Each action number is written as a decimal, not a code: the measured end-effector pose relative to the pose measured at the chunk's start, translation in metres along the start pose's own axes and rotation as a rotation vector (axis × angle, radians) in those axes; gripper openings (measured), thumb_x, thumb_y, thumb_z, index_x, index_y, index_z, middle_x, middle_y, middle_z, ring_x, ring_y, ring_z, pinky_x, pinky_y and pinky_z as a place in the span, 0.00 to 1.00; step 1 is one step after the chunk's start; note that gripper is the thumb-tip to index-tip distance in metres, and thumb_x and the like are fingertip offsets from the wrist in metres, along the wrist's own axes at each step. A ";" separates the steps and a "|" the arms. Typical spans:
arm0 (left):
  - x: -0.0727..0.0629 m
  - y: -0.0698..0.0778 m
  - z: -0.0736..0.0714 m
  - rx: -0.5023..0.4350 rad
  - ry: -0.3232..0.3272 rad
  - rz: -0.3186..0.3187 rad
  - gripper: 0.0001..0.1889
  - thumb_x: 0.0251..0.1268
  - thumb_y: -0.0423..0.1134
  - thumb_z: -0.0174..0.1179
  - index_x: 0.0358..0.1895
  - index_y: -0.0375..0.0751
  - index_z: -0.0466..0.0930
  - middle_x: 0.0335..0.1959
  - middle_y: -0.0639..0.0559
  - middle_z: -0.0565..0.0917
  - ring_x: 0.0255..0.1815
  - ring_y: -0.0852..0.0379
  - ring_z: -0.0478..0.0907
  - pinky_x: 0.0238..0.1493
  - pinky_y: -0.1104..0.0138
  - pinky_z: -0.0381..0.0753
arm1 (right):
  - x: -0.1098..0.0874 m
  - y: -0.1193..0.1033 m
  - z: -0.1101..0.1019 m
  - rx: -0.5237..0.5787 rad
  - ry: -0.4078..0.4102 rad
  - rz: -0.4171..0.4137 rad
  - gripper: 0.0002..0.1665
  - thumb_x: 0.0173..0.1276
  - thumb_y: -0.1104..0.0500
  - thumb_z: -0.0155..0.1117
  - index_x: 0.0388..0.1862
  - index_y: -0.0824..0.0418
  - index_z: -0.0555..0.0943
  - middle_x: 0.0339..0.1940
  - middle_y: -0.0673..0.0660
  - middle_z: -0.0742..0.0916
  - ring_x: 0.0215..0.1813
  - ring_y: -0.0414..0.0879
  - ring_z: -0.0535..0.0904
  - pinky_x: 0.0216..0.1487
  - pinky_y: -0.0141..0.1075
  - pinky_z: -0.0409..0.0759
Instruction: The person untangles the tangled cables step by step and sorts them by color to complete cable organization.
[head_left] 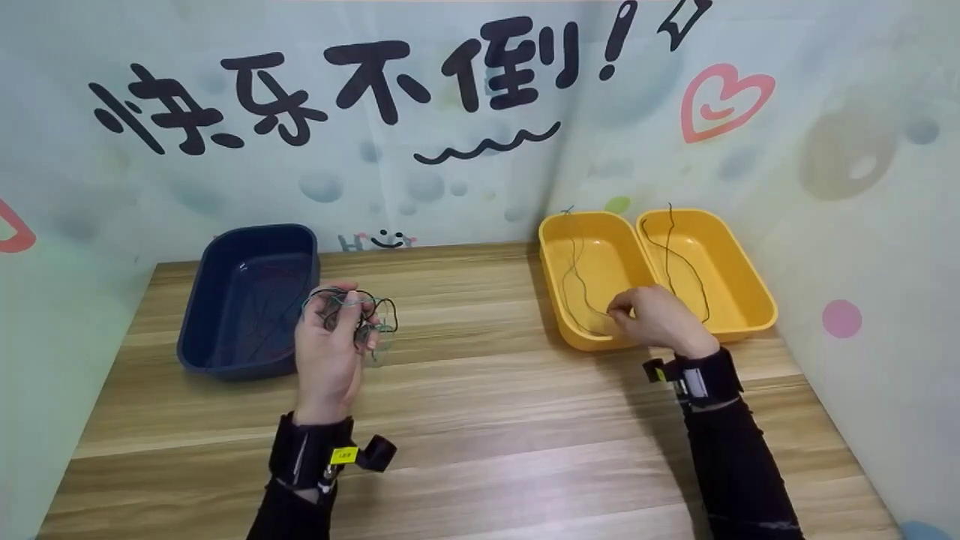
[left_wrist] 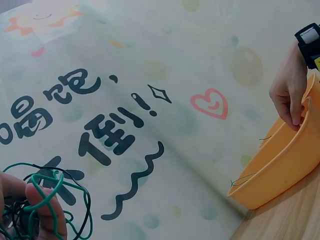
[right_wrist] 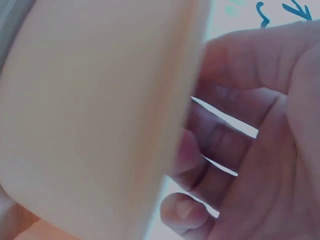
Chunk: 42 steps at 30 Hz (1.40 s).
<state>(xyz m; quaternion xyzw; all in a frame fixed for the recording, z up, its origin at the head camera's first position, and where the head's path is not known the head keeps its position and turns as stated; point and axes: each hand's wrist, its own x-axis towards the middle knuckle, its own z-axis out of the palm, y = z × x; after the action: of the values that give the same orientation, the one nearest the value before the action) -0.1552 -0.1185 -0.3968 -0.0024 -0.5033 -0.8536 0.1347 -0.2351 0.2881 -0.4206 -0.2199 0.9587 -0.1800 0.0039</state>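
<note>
My left hand [head_left: 330, 352] grips a loose tangle of green and black wires [head_left: 386, 307] beside the blue bin. Loops of the tangle [left_wrist: 86, 210] stick out past the fingers in the left wrist view. Over the front of the left yellow bin [head_left: 551, 255], my right hand [head_left: 660, 319] has its fingertips drawn together at the end of a thin green wire [head_left: 579, 281]. That wire runs along the bin's inside. In the right wrist view the bin's wall [right_wrist: 100, 110] hides the fingertips of the curled right hand [right_wrist: 260, 125].
Black wires [head_left: 686, 259] lie in the right yellow bin [head_left: 761, 300], some poking above its rim. A few thin wires [head_left: 259, 311] lie inside the blue bin [head_left: 196, 300]. Behind the wooden table [head_left: 480, 420] stands a printed backdrop [head_left: 480, 187].
</note>
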 end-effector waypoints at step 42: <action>-0.035 -0.023 0.034 0.337 -0.495 0.066 0.08 0.72 0.34 0.53 0.47 0.32 0.72 0.33 0.42 0.79 0.18 0.59 0.72 0.20 0.69 0.74 | -0.002 -0.157 0.014 0.151 0.475 -0.747 0.14 0.65 0.51 0.67 0.41 0.62 0.84 0.37 0.53 0.86 0.40 0.45 0.81 0.44 0.34 0.78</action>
<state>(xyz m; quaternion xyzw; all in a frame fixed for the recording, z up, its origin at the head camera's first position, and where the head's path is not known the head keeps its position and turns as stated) -0.1309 -0.0704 -0.4046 -0.2046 -0.6552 -0.7264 0.0341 -0.1658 0.1525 -0.3791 -0.5026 0.7722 -0.2839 -0.2654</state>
